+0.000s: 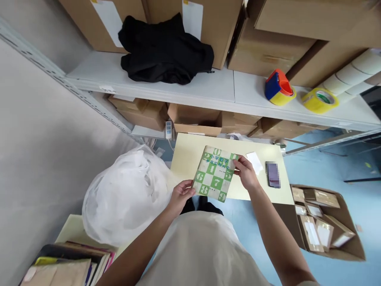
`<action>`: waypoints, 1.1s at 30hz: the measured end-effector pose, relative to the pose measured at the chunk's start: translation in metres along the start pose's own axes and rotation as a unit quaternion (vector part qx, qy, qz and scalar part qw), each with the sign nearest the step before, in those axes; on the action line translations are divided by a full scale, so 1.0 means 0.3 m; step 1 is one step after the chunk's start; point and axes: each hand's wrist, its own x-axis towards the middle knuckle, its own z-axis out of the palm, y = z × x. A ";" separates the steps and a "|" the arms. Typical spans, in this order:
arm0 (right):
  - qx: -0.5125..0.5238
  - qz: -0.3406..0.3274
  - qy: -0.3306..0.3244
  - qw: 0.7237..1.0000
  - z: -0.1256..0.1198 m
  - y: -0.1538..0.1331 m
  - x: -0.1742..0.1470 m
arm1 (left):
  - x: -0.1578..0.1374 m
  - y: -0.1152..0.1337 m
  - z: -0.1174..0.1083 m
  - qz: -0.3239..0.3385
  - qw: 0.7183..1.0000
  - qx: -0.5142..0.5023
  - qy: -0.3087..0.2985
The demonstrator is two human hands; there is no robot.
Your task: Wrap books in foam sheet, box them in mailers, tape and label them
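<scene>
Holding a green-and-white checkered book (213, 174), its cover printed with numerals and a Chinese title, over the near edge of a cream table (186, 155). The left hand (181, 195) has thumb and fingers closed on the book's lower left corner; the right hand (246, 172) pinches its upper right edge. The cover faces up. To the right on the tabletop lie a white paper slip (254, 163) and a smartphone (273, 174). A bulging white plastic bag (126, 198) sits at left; at lower right, an open carton (357, 242) holds taped parcels (311, 234).
</scene>
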 end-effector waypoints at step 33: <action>-0.140 -0.170 -0.272 0.937 -0.178 -0.197 0.274 | 0.105 0.086 0.191 0.208 0.970 0.121 0.030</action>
